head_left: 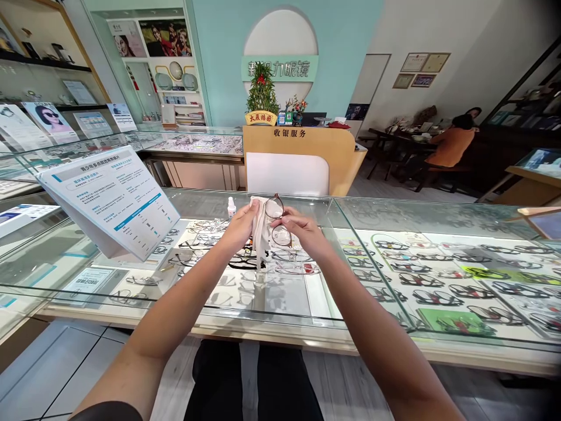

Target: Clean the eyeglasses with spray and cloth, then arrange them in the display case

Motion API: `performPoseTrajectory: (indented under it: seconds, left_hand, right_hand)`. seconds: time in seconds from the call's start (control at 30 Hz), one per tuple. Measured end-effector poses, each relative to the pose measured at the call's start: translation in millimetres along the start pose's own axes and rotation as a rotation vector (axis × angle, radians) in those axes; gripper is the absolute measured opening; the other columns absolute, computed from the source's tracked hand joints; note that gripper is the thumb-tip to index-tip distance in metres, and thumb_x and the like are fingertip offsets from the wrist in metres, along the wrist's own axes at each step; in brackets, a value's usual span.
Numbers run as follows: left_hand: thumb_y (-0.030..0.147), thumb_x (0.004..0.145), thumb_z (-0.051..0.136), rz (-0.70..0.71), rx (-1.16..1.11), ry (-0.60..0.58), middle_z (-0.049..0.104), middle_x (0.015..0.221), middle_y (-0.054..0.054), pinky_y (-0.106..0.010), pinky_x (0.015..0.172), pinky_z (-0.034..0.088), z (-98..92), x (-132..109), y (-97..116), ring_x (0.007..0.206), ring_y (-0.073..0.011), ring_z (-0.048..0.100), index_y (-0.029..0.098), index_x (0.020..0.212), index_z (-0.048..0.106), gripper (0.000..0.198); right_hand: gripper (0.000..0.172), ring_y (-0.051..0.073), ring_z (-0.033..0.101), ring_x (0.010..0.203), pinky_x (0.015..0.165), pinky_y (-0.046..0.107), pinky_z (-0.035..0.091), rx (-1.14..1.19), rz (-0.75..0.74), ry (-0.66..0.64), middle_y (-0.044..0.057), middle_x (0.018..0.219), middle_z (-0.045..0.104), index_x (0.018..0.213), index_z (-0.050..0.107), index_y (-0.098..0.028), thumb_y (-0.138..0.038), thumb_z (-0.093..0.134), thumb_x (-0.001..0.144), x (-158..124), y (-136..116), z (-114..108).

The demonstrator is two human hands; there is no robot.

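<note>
Over the glass counter, my right hand (302, 231) pinches a pair of thin-rimmed round eyeglasses (281, 235) near the bridge. The glasses are turned on end, one lens above the other. My left hand (241, 225) is closed on a pale cleaning cloth (262, 231), which hangs down beside the glasses. The cloth's upper part lies close against the upper lens; whether it touches is hard to tell. A small white bottle (231, 207) stands on the counter just behind my left hand.
Rows of eyeglass frames (432, 297) lie inside the glass display case (289, 316). A tented price card (111, 202) stands on the left. Beyond is a wooden cashier desk (302, 143) with a plant (262, 90). A person in orange (451, 146) sits at a table at the back right.
</note>
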State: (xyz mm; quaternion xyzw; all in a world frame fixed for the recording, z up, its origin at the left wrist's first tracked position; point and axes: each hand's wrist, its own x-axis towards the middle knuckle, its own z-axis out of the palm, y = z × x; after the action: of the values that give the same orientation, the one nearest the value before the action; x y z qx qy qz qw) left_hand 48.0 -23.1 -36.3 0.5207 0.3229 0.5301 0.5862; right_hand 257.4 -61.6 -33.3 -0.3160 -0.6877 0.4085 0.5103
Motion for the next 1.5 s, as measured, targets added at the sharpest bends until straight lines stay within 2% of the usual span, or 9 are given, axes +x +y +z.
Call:
performPoseTrajectory:
  seconds: [0.27, 0.37, 0.63, 0.83, 1.0, 1.1, 1.23, 1.37, 1.5]
  left_hand:
    - [0.093, 0.075, 0.080, 0.019, 0.084, -0.091, 0.064, 0.064, 0.001, -0.027, 0.051, 0.040, -2.2, 0.1, 0.6, 0.053, -0.0137, 0.054, 0.018, 0.094, 0.073, 0.078]
    - [0.085, 0.075, 0.088, 0.057, 0.082, -0.159, 0.065, 0.068, 0.001, -0.025, 0.056, 0.042, -2.1, -0.9, 4.7, 0.058, -0.0122, 0.056, 0.017, 0.087, 0.069, 0.071]
    - [0.059, 0.069, 0.103, 0.030, 0.096, -0.317, 0.070, 0.073, 0.001, -0.025, 0.062, 0.046, 0.8, -7.6, 16.5, 0.063, -0.0128, 0.061, 0.016, 0.096, 0.070, 0.060]
    - [0.073, 0.076, 0.092, 0.148, 0.137, -0.178, 0.059, 0.055, 0.004, -0.026, 0.054, 0.041, 16.3, -17.5, 14.4, 0.050, -0.0121, 0.051, 0.021, 0.083, 0.062, 0.060]
    - [0.090, 0.084, 0.075, 0.206, 0.198, -0.081, 0.057, 0.053, 0.002, -0.027, 0.051, 0.036, 14.2, -17.7, 11.0, 0.047, -0.0117, 0.047, 0.021, 0.073, 0.058, 0.071]
    - [0.089, 0.085, 0.074, 0.170, 0.238, -0.135, 0.063, 0.061, -0.001, -0.026, 0.054, 0.039, 3.0, -11.1, 14.0, 0.053, -0.0120, 0.052, 0.019, 0.075, 0.062, 0.072]
    - [0.079, 0.075, 0.091, 0.086, 0.170, -0.299, 0.071, 0.077, -0.002, -0.025, 0.060, 0.045, -7.0, -3.7, 19.0, 0.064, -0.0132, 0.059, 0.016, 0.094, 0.071, 0.069]
    - [0.064, 0.068, 0.101, 0.103, 0.153, -0.271, 0.071, 0.080, 0.000, -0.024, 0.063, 0.046, 0.8, -8.2, 18.9, 0.067, -0.0128, 0.060, 0.017, 0.100, 0.070, 0.065]
    - [0.076, 0.076, 0.091, 0.202, 0.170, -0.097, 0.060, 0.059, 0.005, -0.025, 0.055, 0.042, 12.4, -16.6, 13.5, 0.053, -0.0115, 0.052, 0.020, 0.084, 0.064, 0.063]
  right_hand:
    - [0.050, 0.031, 0.062, 0.136, 0.126, 0.048, 0.042, -0.049, 0.029, -0.067, 0.008, 0.136, 0.070, 0.096, 0.093, -0.030, -0.077, 0.074, 0.096, -1.6, -1.4, 3.4]
    - [0.052, 0.031, 0.064, 0.129, 0.122, 0.047, 0.045, -0.040, 0.040, -0.030, 0.009, 0.126, 0.070, 0.093, 0.092, -0.030, -0.079, 0.075, 0.094, -1.9, -0.6, 4.8]
    - [0.061, 0.029, 0.070, 0.111, 0.108, 0.043, 0.050, 0.017, 0.104, -0.027, 0.008, 0.106, 0.080, 0.087, 0.090, -0.024, -0.083, 0.076, 0.089, -2.2, 5.1, 7.6]
    - [0.065, 0.022, 0.064, 0.085, 0.083, 0.036, 0.050, -0.029, 0.122, -0.088, 0.006, 0.092, 0.077, 0.089, 0.089, -0.023, -0.085, 0.072, 0.091, -3.9, 5.4, 12.9]
    - [0.061, 0.022, 0.065, 0.088, 0.087, 0.036, 0.051, 0.010, 0.097, -0.089, 0.006, 0.091, 0.076, 0.084, 0.088, -0.023, -0.082, 0.075, 0.091, -4.3, 0.3, 18.2]
    - [0.055, 0.020, 0.063, 0.080, 0.080, 0.035, 0.051, 0.105, 0.152, -0.040, 0.005, 0.088, 0.074, 0.082, 0.087, -0.023, -0.076, 0.077, 0.092, -4.2, -0.3, 15.9]
    - [0.052, 0.017, 0.053, 0.063, 0.061, 0.032, 0.041, 0.192, 0.246, 0.005, 0.002, 0.073, 0.065, 0.083, 0.086, -0.021, -0.073, 0.079, 0.089, -4.2, 0.3, 10.2]
    - [0.054, 0.019, 0.055, 0.069, 0.065, 0.033, 0.043, 0.151, 0.214, 0.013, 0.002, 0.070, 0.062, 0.085, 0.086, -0.022, -0.075, 0.079, 0.089, -5.4, -1.7, 12.6]
    - [0.056, 0.020, 0.059, 0.080, 0.073, 0.033, 0.046, 0.095, 0.168, -0.047, 0.004, 0.080, 0.068, 0.086, 0.086, -0.022, -0.078, 0.076, 0.091, -7.5, -5.5, 21.1]
